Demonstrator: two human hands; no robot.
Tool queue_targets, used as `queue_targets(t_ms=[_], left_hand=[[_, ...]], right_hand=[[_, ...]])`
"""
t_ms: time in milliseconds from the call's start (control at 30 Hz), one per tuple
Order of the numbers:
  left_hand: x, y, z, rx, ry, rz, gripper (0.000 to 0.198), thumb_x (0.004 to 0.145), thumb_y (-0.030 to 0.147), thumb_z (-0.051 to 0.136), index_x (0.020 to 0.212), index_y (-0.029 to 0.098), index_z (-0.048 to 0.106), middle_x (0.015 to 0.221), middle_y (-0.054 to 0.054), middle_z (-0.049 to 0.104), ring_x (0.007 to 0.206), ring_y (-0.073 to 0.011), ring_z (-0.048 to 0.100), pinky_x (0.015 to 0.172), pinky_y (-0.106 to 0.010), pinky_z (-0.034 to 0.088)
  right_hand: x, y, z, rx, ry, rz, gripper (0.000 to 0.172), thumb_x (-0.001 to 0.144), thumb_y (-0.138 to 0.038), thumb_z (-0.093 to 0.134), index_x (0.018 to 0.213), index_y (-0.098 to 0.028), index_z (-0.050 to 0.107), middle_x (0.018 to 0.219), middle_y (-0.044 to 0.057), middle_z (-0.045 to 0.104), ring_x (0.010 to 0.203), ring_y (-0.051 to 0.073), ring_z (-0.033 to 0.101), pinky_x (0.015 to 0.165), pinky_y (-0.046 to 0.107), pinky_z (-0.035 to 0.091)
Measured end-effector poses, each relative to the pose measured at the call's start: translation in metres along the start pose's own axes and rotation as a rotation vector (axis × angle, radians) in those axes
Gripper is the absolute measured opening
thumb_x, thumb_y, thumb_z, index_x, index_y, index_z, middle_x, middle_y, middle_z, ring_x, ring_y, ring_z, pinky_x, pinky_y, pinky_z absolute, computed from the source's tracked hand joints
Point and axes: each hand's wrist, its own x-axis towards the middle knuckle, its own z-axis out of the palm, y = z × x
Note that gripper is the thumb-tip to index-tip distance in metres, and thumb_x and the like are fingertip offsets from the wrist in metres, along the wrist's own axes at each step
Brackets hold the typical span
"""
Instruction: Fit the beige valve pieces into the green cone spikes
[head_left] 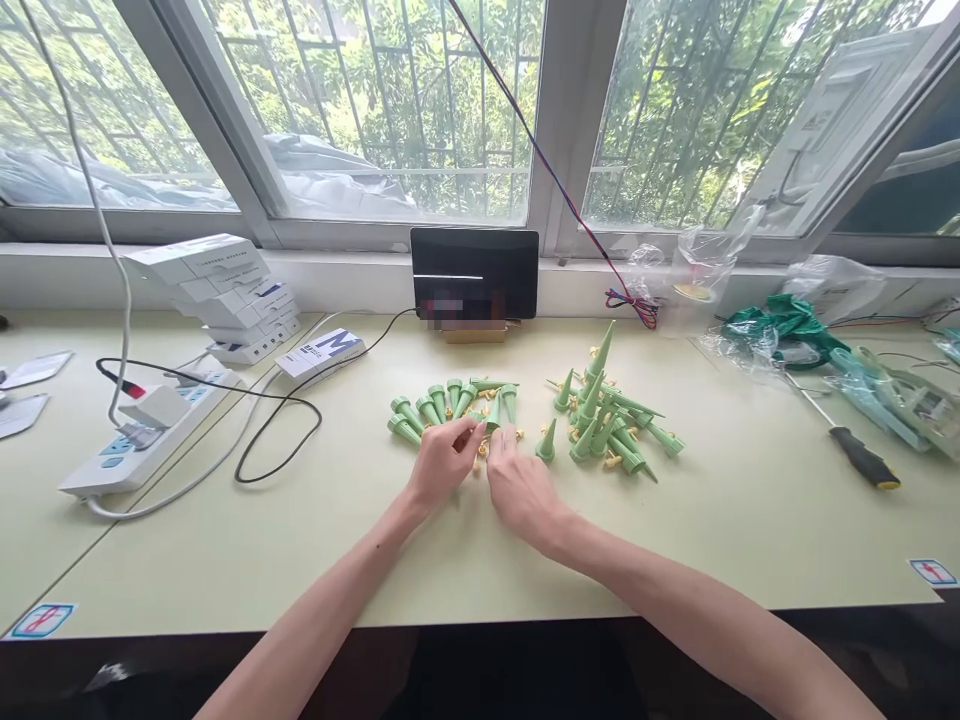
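My left hand (444, 458) is closed in a pinch, its fingertips at the base of a green plastic watering spike (493, 411). Close beside it, my right hand (521, 490) has fingers stretched forward, palm down, just below that spike; its thumb is hidden. More green spikes (429, 409) lie fanned out beyond my left hand, capped ends toward me. To the right of my right hand is a heap of spikes (600, 425), some upright, some lying, with small yellow valves among them. One spike (547, 441) stands alone between heap and hand. A few yellow valves (480, 460) show between my hands.
A black tablet (475, 275) leans on a stand by the window. To the left are stacked white boxes (232, 300), a power strip (150, 435) with cables and a small box (322, 352). A screwdriver (862, 458) and green plastic bags (795, 330) lie right.
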Motion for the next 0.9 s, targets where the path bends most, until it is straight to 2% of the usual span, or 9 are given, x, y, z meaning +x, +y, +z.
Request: queue_targets(t_ms=[167, 300, 533, 667, 900], left_hand=[[0.000, 0.002, -0.001, 0.001, -0.029, -0.026, 0.033, 0.094, 0.034, 0.051, 0.066, 0.018, 0.057, 0.051, 0.005, 0.042, 0.048, -0.0095, 0.033, 0.050, -0.023, 0.031], [-0.001, 0.004, 0.000, 0.013, -0.045, -0.030, 0.034, 0.094, 0.034, 0.051, 0.065, 0.018, 0.057, 0.052, 0.005, 0.043, 0.048, -0.0095, 0.033, 0.051, -0.024, 0.032], [-0.001, 0.001, 0.000, 0.018, -0.035, -0.007, 0.032, 0.094, 0.032, 0.052, 0.066, 0.018, 0.057, 0.052, 0.005, 0.044, 0.048, -0.0092, 0.035, 0.052, -0.023, 0.032], [-0.001, 0.000, 0.000, 0.024, -0.028, -0.002, 0.032, 0.094, 0.032, 0.052, 0.065, 0.017, 0.057, 0.052, 0.005, 0.042, 0.048, -0.0091, 0.034, 0.051, -0.023, 0.031], [0.000, 0.001, -0.002, 0.034, -0.025, -0.009, 0.034, 0.094, 0.033, 0.052, 0.064, 0.018, 0.057, 0.051, 0.005, 0.042, 0.048, -0.0096, 0.033, 0.051, -0.024, 0.031]], right_hand=[[-0.003, 0.002, 0.016, 0.063, 0.009, 0.041, 0.055, 0.095, -0.006, 0.032, 0.149, 0.004, 0.031, 0.149, 0.038, 0.032, 0.075, 0.022, 0.074, 0.066, 0.035, 0.060], [-0.003, 0.008, 0.016, 0.115, 0.026, 0.069, 0.056, 0.098, -0.012, 0.033, 0.152, -0.001, 0.029, 0.154, 0.035, 0.026, 0.078, 0.024, 0.074, 0.066, 0.036, 0.060], [0.001, 0.010, 0.015, 0.156, -0.048, 0.113, 0.055, 0.097, -0.011, 0.036, 0.151, 0.000, 0.031, 0.151, 0.038, 0.028, 0.084, 0.026, 0.075, 0.070, 0.036, 0.058], [0.000, 0.010, 0.018, 0.150, -0.024, 0.078, 0.057, 0.095, -0.011, 0.039, 0.151, -0.003, 0.031, 0.152, 0.034, 0.032, 0.084, 0.024, 0.074, 0.072, 0.035, 0.059], [-0.001, 0.015, 0.010, 0.171, -0.009, 0.010, 0.065, 0.087, 0.006, 0.032, 0.151, -0.008, 0.034, 0.151, 0.027, 0.039, 0.091, 0.023, 0.074, 0.076, 0.033, 0.060]])
